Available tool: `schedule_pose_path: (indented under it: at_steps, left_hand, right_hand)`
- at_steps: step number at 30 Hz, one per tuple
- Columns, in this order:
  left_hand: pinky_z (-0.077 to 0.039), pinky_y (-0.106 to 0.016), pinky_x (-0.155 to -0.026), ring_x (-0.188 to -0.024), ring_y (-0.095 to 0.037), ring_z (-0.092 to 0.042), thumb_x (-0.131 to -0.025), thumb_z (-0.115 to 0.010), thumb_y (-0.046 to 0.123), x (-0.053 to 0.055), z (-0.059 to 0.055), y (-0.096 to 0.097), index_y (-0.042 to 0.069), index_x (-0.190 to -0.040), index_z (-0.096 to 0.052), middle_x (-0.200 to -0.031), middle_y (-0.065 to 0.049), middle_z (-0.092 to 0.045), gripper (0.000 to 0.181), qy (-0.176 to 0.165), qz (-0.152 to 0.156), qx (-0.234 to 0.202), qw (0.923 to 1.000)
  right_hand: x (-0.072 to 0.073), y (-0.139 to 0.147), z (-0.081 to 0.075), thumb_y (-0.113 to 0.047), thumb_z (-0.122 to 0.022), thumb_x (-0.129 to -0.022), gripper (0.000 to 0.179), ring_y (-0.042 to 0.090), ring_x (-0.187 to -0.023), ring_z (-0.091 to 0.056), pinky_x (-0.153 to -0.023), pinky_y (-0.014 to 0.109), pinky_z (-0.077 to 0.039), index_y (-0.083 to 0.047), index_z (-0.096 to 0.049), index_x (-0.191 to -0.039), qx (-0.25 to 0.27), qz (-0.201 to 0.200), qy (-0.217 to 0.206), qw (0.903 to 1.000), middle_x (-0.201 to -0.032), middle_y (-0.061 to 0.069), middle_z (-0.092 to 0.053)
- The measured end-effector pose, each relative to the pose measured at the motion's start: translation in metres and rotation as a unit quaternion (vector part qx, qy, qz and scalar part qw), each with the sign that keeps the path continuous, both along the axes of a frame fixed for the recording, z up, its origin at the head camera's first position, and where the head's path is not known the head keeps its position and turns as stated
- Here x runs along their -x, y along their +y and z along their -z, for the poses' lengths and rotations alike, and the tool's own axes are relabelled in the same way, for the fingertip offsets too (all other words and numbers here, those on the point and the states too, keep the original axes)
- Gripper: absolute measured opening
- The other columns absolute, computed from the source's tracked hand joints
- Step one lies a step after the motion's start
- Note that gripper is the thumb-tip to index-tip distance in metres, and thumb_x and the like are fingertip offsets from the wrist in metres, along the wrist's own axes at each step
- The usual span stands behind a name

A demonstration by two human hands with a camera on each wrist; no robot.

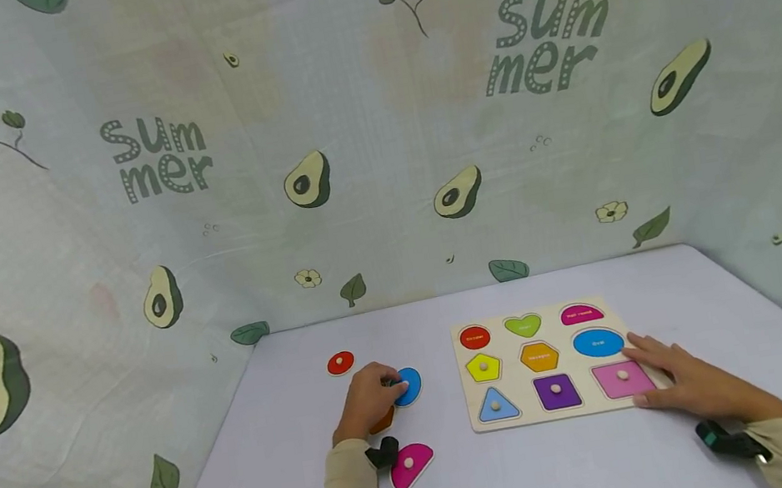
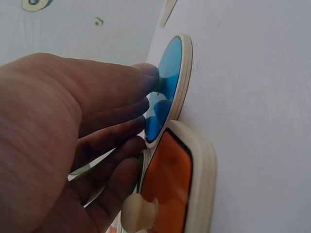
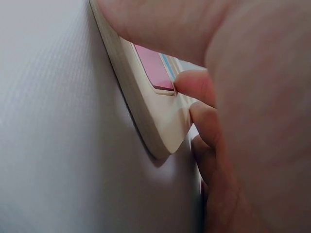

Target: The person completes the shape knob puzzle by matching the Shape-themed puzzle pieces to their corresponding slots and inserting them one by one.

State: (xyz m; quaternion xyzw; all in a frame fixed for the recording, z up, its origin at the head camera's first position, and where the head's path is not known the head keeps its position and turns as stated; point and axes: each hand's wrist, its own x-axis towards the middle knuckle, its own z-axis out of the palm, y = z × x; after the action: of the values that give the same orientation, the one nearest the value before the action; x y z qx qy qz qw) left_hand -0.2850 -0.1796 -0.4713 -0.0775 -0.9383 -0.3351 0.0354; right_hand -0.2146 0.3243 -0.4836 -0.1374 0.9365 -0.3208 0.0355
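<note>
My left hand (image 1: 372,399) pinches the knob of a blue oval puzzle piece (image 1: 408,386) between thumb and fingers. An orange hexagon piece (image 2: 170,179) with a wooden knob lies just nearer, beside the curled lower fingers; in the head view the hand mostly covers it. Part of a green piece (image 2: 142,167) shows behind the hexagon. On the right, the wooden puzzle board (image 1: 523,418) lies flat. My right hand (image 1: 684,377) rests on its right edge, thumb at the near corner and fingers stretched along the side.
A red piece (image 1: 340,362) lies beyond the left hand, and a magenta half-round piece (image 1: 416,461) lies near the left wrist. Knobbed pentagon (image 1: 478,369), triangle (image 1: 497,408), purple square (image 1: 568,391) and pink (image 1: 613,384) pieces sit in the board. Patterned cloth (image 1: 371,112) stands behind the white table.
</note>
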Motion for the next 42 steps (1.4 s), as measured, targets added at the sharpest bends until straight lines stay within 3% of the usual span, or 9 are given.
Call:
schedule_pose_path:
  at_steps: [19, 30, 42]
  left_hand:
    - [-0.053, -0.045, -0.091, -0.103, -0.027, -0.061, -0.088, -0.079, 0.022, -0.0058, 0.0041, 0.0052, 0.013, -0.090, -0.077, -0.105, -0.005, -0.065, 0.009, 0.031, 0.003, 0.021, 0.9993]
    - [-0.054, -0.042, -0.089, -0.104, -0.026, -0.060, -0.090, -0.077, 0.019, -0.0049, 0.0008, 0.0050, 0.014, -0.093, -0.076, -0.108, -0.004, -0.066, 0.005, 0.045, 0.012, -0.017, 0.9988]
    - [-0.054, -0.041, -0.092, -0.108, -0.026, -0.060, -0.091, -0.076, 0.017, -0.0027, 0.0003, 0.0084, 0.014, -0.094, -0.076, -0.111, -0.004, -0.066, 0.004, 0.044, 0.022, -0.026, 0.9985]
  right_hand:
    - [-0.0008, 0.0003, 0.0036, -0.042, -0.078, -0.082, 0.085, 0.064, -0.138, -0.009, -0.105, 0.078, -0.005, 0.003, -0.045, -0.146, 0.002, 0.002, -0.005, 1.0000, -0.154, 0.036, -0.021]
    - [-0.0026, -0.0038, 0.0019, -0.043, -0.078, -0.082, 0.086, 0.063, -0.138, -0.012, -0.104, 0.079, -0.008, 0.003, -0.046, -0.146, -0.007, 0.004, -0.006, 0.9999, -0.154, 0.036, -0.023]
    - [-0.0008, -0.0026, -0.0023, -0.044, -0.079, -0.081, 0.088, 0.064, -0.137, -0.012, -0.105, 0.078, -0.007, 0.005, -0.045, -0.146, -0.013, 0.006, -0.007, 0.9999, -0.154, 0.037, -0.022]
